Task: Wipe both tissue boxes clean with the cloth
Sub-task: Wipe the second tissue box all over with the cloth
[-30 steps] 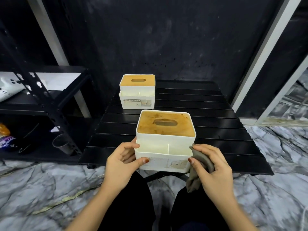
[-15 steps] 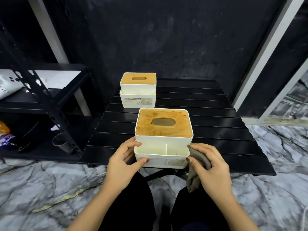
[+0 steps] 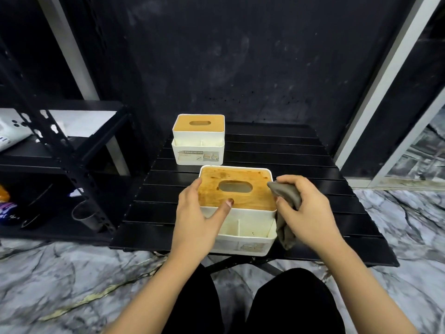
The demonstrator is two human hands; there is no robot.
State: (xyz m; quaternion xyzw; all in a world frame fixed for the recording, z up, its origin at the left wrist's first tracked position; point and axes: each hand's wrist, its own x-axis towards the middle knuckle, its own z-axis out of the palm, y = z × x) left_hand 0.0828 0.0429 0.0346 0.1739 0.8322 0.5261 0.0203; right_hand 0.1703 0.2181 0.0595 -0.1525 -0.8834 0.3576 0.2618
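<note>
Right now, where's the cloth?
Head view, right of centre: the grey cloth is bunched in the right hand, at the right edge of the near tissue box by its wooden lid.

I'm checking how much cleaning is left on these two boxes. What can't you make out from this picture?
- Near tissue box, head view: its left side is hidden by the left hand; the front label is blurred.
- Cloth: the part inside the right hand is hidden.
- Far tissue box: back and sides face away; any dirt is too small to tell.
</note>
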